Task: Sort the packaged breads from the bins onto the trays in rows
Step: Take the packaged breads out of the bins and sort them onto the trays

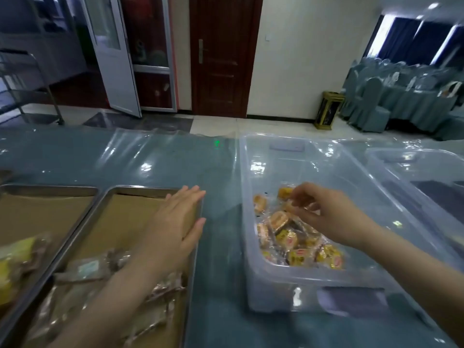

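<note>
My right hand (324,212): over the clear bin (251,247), fingers (298,197) curled and pinched together above the heap; they seem to close on a clear-wrapped piece, though blur keeps me from telling whether it is truly gripped

Packaged breads (296,244), yellow and orange wrappers: heaped directly beneath and just nearer me than those fingers, filling the near half of the bin; the far half beyond my fingertips is bare

My left hand (175,222): flat and spread wide, palm down, holding nothing, resting on the far right corner of the nearer metal tray (140,190); thumb over the right rim

Brown paper liner (120,222): under and to the left of that palm, covering the tray floor

Wrapped breads on the tray (88,270): toward me from the left hand, along my forearm (blurred, pale and brownish packets, row order not readable)

Second metal tray (50,189): further left, touching or just beside the first, also paper-lined, with a yellow packet (15,249) at its near end

Second clear bin (401,156): right of my right hand, beyond the first bin, contents unclear

Table (150,159): blue-grey, under glossy clear film, beneath all of it
</note>
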